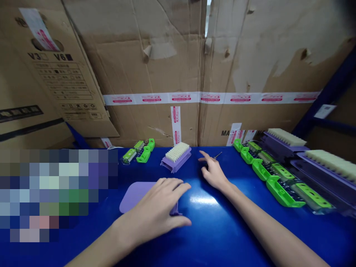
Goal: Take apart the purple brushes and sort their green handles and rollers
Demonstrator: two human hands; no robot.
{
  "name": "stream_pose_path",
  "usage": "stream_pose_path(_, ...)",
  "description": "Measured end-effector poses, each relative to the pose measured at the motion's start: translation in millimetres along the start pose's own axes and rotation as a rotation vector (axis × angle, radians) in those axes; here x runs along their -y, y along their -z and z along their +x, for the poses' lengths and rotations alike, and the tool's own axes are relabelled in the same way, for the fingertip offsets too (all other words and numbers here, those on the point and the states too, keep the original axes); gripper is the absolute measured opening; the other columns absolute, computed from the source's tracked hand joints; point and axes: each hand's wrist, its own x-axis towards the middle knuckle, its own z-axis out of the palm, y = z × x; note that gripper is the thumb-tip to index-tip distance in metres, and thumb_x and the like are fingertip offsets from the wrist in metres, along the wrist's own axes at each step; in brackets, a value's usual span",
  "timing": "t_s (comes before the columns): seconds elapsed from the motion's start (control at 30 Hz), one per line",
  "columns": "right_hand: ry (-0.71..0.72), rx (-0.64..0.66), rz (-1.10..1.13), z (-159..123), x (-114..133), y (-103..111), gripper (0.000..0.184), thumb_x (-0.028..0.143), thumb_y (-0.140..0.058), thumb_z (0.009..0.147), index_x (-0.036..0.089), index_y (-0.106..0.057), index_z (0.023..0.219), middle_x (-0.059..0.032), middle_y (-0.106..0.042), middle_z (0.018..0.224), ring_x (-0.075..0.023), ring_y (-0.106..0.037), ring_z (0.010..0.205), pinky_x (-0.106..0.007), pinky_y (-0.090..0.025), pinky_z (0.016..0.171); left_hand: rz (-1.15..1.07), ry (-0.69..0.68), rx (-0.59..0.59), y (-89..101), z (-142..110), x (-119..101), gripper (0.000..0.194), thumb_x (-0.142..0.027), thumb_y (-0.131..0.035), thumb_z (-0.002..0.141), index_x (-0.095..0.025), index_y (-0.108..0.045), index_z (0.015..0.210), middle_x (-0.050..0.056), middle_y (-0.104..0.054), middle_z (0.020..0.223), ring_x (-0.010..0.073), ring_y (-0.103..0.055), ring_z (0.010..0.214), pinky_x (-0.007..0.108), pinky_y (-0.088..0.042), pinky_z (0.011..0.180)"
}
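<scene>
My left hand (160,204) lies over a flat purple plastic part (136,194), fingers and thumb apart; it covers the part's right half, and I cannot tell how firmly it touches. Farther back, my right hand (214,172) is stretched out with its fingers apart, beside a thin metal-shafted tool (218,155) whose other end is hidden by the hand. Between the hands and the cardboard sits a purple brush head (176,157) with cream bristles facing up.
Bright green curved parts (261,170) and clear-sided green-topped pieces (283,171) line the right side, with purple bristled brushes (330,163) beyond. Similar green parts (146,151) lie at back left. Taped cardboard (155,74) walls the blue table (222,233). The left area is pixelated.
</scene>
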Motion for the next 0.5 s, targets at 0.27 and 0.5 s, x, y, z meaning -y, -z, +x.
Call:
stream_pose_path(0.27, -0.003, 0.001, -0.005, -0.2, 0.5, 0.1, 0.068, 0.009, -0.042, 0.068, 0.013, -0.038, 0.136, -0.0089, -0.065, 0.108, -0.0224, -0.054, 0.107, -0.043, -0.036, 0.100, -0.103, -0.037, 0.060, 13.8, -49.8, -11.9, 0.046, -0.043, -0.062, 0.080, -0.040, -0.051, 0.125, -0.002, -0.062, 0.120, 0.0235, -0.050, 0.122, 0.046, -0.037, 0.108)
stream_pose_path(0.5, -0.012, 0.002, -0.009, -0.7, -0.5, -1.0, 0.067, 0.009, -0.042, 0.069, 0.014, -0.039, 0.136, -0.0082, -0.065, 0.108, -0.0213, -0.055, 0.106, -0.042, -0.037, 0.100, 0.108, 0.259, -0.145, -8.9, -57.0, 13.4, 0.054, -0.040, -0.059, 0.079, -0.034, -0.047, 0.131, 0.005, -0.043, 0.142, 0.0305, -0.045, 0.126, 0.049, -0.043, 0.100)
